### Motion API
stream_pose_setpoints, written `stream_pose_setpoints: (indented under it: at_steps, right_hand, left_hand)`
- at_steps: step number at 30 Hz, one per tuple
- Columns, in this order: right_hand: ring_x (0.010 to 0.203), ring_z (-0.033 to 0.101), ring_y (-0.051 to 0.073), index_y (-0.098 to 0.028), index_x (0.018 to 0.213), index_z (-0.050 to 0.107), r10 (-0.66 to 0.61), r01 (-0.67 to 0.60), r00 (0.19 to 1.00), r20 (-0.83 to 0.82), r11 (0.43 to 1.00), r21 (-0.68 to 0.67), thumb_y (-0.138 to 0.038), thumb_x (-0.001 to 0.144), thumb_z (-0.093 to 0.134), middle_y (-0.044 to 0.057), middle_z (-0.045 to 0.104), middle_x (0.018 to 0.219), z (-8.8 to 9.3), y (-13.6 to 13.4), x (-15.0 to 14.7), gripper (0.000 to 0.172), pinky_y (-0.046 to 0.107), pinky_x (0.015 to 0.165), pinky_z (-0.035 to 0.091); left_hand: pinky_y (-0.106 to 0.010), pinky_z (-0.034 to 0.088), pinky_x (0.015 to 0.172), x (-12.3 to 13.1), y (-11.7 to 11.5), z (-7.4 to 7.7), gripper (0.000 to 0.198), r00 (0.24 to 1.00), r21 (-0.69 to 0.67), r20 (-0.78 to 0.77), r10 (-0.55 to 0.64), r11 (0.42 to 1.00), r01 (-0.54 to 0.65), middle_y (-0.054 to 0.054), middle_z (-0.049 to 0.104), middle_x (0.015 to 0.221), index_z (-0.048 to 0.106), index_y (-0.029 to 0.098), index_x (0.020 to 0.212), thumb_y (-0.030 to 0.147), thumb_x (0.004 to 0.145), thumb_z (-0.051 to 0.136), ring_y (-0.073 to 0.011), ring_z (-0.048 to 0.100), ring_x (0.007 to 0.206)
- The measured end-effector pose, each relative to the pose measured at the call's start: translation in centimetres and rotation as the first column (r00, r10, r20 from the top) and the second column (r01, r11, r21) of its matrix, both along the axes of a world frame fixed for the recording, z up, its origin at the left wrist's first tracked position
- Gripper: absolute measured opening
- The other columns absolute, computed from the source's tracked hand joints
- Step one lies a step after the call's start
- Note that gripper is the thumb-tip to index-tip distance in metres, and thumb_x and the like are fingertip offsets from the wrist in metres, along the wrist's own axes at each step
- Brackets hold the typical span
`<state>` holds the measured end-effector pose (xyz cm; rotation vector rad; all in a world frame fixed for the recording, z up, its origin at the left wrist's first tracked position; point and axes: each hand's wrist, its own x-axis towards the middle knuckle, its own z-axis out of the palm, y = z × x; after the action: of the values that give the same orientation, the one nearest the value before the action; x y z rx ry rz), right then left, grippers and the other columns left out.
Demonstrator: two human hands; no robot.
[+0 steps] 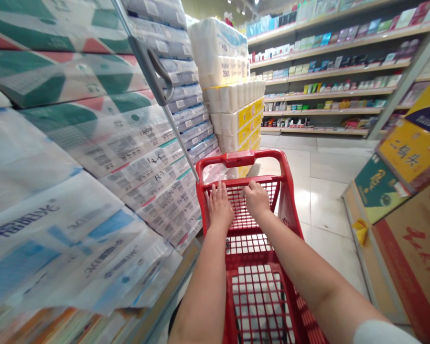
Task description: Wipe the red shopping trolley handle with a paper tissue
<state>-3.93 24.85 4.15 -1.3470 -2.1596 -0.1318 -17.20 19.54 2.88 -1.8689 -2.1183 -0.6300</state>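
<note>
A red rolling shopping basket (288,191) with grid walls stands in front of me. Its grey pull handle (154,71) extends up to the left on a metal rod. My left hand (220,208) lies at the basket's far inner side, fingers stretched out and fingertips at the red crossbar. Beside it, my right hand (257,199) is closed, its fingers curled near the same crossbar. Whatever those fingers may hold is hidden. Through the grid floor of the basket, pale shapes show, which I cannot make out.
Stacked tissue packs (129,157) rise close on the left. Toilet roll packs (232,105) are piled ahead. Shelves of small boxed goods (329,67) line the back. Cartons (412,229) stand on the right, with a pale tiled floor (318,205) between.
</note>
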Motion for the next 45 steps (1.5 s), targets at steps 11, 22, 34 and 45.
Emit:
stream_pose_setpoints:
  at_steps: [11,22,34,45]
  right_hand:
    - [0.083,0.056,0.018,-0.021,0.094,0.062,-0.025,0.056,0.990,0.138,0.973,-0.224,-0.012,0.086,0.047,0.006,0.058,0.103,1.4,-0.8,0.4,0.019,0.025,0.058,0.034]
    - [0.088,0.056,0.018,-0.022,0.099,0.061,-0.047,0.073,0.991,0.128,0.976,-0.207,-0.017,0.091,0.042,0.007,0.056,0.103,1.8,-0.6,0.5,0.021,0.026,0.061,0.037]
    - [0.091,0.055,0.018,-0.023,0.098,0.061,-0.051,0.055,0.998,0.042,0.993,-0.101,-0.024,0.095,0.038,0.006,0.058,0.105,1.6,-0.4,0.5,0.024,0.025,0.061,0.033]
    - [0.090,0.057,0.019,-0.024,0.106,0.059,-0.013,0.032,0.996,0.088,0.976,-0.217,-0.025,0.094,0.040,0.006,0.057,0.106,1.3,-0.4,0.5,0.023,0.026,0.062,0.038]
  left_hand:
    - [-0.052,0.011,0.119,-0.1,0.1,-0.2,0.074,1.000,0.008,-0.006,0.003,1.000,-0.003,-0.013,0.017,0.157,0.018,0.006,0.148,0.010,0.078,0.044,-0.0287,0.007,0.145]
    - [-0.054,0.013,0.118,-0.2,0.2,-0.3,0.075,1.000,0.022,0.001,-0.008,1.000,0.008,-0.013,0.018,0.157,0.018,0.008,0.148,0.010,0.078,0.044,-0.0287,0.008,0.145]
    - [-0.054,0.014,0.117,-0.3,0.3,-0.5,0.078,1.000,0.026,0.025,-0.015,1.000,0.014,-0.013,0.018,0.157,0.016,0.011,0.149,0.009,0.077,0.045,-0.0280,0.006,0.145]
    - [-0.054,0.012,0.118,-0.3,0.3,-0.5,0.075,1.000,0.033,0.026,-0.017,0.999,0.016,-0.013,0.019,0.157,0.018,0.009,0.148,0.011,0.078,0.044,-0.0286,0.006,0.145]
